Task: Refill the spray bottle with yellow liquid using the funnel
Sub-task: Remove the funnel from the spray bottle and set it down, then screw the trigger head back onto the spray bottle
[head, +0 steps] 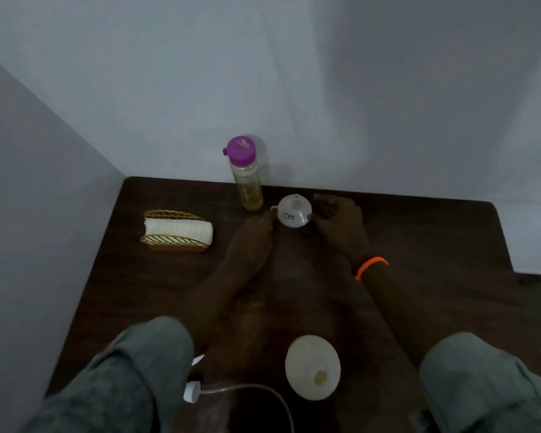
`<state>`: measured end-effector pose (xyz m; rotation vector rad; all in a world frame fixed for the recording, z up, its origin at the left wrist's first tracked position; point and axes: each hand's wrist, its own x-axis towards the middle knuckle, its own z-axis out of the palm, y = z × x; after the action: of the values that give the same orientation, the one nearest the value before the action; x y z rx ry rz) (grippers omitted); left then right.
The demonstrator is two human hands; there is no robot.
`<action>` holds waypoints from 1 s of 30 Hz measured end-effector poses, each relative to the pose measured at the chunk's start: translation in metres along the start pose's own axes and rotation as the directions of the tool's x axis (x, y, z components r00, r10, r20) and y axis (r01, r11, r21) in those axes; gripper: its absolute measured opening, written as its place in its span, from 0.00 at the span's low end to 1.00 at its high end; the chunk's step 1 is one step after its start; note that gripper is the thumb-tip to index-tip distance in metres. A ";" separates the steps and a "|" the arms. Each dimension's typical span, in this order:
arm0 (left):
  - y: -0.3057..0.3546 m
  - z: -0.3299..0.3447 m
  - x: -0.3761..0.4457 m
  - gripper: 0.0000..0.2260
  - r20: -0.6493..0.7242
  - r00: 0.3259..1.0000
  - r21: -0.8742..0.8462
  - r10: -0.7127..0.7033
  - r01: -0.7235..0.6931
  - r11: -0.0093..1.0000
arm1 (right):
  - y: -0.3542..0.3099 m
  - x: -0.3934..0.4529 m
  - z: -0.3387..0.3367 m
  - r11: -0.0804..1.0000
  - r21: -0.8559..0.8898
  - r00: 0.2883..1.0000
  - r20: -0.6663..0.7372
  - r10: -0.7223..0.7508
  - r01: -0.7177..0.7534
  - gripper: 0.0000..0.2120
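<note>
A white funnel [294,211] rests upside down, spout up, near the far edge of the dark wooden table [434,245]. My left hand [253,229] touches its left rim and my right hand [338,221] touches its right rim with a fingertip. A clear bottle of yellow liquid [246,179] with a purple cap stands just behind and left of the funnel. The pale spray bottle [313,367] stands open-necked near me, without its head. Its white spray head [191,392] with a dip tube lies to the bottle's left, partly behind my left sleeve.
A gold wire holder with white napkins [177,231] sits at the left of the table. Pale walls close in behind and to the left. My grey sleeves fill the lower corners.
</note>
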<state>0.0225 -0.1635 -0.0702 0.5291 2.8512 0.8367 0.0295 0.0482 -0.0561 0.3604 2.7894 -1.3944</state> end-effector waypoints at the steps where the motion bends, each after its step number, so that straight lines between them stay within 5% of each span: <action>1: 0.003 -0.006 -0.015 0.16 -0.040 0.999 -0.021 -0.024 0.023 1.000 | 0.002 -0.010 -0.008 0.999 0.026 0.999 -0.026 0.036 -0.036 0.22; 6: -0.003 -0.034 -0.122 0.09 -0.146 0.957 -0.096 -0.250 0.238 0.966 | 0.017 -0.099 -0.036 0.977 0.074 0.960 -0.185 0.212 -0.202 0.12; 10: -0.028 -0.053 -0.201 0.10 -0.036 0.919 -0.150 -0.393 0.384 0.911 | 0.032 -0.186 -0.038 0.902 0.224 0.885 -0.211 0.414 -0.369 0.03; 16: -0.052 -0.047 -0.266 0.17 0.094 0.867 -0.166 -0.490 0.498 0.851 | 0.036 -0.289 -0.014 0.789 0.206 0.809 0.022 0.588 -0.579 0.03; 21: -0.059 -0.045 -0.277 0.22 0.131 0.885 -0.118 -0.448 0.462 0.879 | 0.018 -0.331 0.017 0.783 0.129 0.777 0.296 0.555 -0.608 0.10; 27: -0.069 -0.044 -0.280 0.23 0.206 0.848 0.012 -0.489 0.497 0.868 | 0.018 -0.344 0.043 0.788 0.045 0.759 0.308 0.574 -0.614 0.17; 30: -0.080 -0.044 -0.283 0.18 0.157 0.854 0.026 -0.495 0.498 0.867 | 0.016 -0.345 0.048 0.809 0.005 0.771 0.306 0.559 -0.588 0.12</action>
<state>0.2529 -0.3516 -0.0714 -0.1484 2.6347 0.6796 0.3635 -0.0506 -0.0625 0.8502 2.1048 -1.2947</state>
